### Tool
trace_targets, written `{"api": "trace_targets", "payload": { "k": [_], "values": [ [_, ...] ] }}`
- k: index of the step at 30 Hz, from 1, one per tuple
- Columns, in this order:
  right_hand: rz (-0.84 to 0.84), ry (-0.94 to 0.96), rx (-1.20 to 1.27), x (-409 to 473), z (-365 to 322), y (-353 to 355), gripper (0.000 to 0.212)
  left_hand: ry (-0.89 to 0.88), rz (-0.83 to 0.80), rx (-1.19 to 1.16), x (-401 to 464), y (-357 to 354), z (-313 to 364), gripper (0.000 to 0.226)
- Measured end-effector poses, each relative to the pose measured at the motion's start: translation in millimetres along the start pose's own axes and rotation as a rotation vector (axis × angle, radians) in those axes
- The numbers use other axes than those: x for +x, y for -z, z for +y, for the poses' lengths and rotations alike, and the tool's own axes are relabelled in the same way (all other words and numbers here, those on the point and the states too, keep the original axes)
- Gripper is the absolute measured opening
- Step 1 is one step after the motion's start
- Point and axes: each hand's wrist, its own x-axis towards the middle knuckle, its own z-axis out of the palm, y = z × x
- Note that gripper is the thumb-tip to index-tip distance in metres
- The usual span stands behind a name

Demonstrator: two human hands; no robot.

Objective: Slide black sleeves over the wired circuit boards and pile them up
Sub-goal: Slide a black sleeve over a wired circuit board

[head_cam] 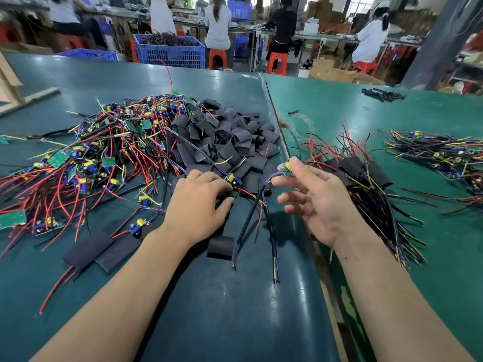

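Bare board pinched, sleeve reached for

A wired circuit board (286, 169) was pinched aloft by the right hand (317, 199); the left hand (200, 205) was curled, palm down, on a black sleeve (224, 198) beside the sleeve heap (230, 137).

We see bare table (235, 309) in front, between both forearms, where a hand can pass. To the left, the tangle of wired boards (86, 158) blocks the way. Ahead lies the heap of black sleeves (230, 134). On the right, the pile of sleeved boards (366, 184) takes the room.
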Motion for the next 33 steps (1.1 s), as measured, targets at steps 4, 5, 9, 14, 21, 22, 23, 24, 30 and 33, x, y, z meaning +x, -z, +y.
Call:
{"api": "trace_targets", "payload": {
  "k": [4, 5, 9, 14, 21, 22, 23, 24, 30, 33],
  "values": [
    [0.008, 0.015, 0.044, 2, 1, 0, 0.013, -0.123, 0.245, -0.179, -1, 9, 10, 0.021],
    [0.0, 0.024, 0.059, 2, 1, 0, 0.011, -0.162, 0.252, -0.263, -3, 11, 14, 0.024],
    [-0.018, 0.053, 0.138, 0, -2, -1, 0.007, -0.191, 0.076, -0.498, -10, 9, 27, 0.032],
    [0.001, 0.081, 0.131, 1, -5, 3, 0.012, -0.186, 0.287, -0.383, -3, 9, 21, 0.02],
    [0.084, 0.128, 0.127, 4, -5, 5, 0.013, -0.149, 0.448, -0.266, 2, 17, 0, 0.016],
    [0.086, 0.131, 0.128, 4, -5, 5, 0.013, -0.123, 0.472, -0.273, 2, 17, -1, 0.017],
    [0.086, 0.131, 0.131, 3, -5, 5, 0.014, -0.093, 0.506, -0.278, 2, 18, -1, 0.017],
    [0.088, 0.133, 0.135, 3, -5, 5, 0.013, -0.062, 0.547, -0.276, 2, 18, -1, 0.016],
    [0.132, 0.131, 0.188, 4, -5, 6, 0.015, -0.029, 0.724, -0.448, -1, 24, 6, 0.007],
    [0.076, 0.104, 0.311, 4, -6, 7, 0.008, -0.157, 0.849, -0.642, -4, 27, 17, 0.005]
  ]
}}
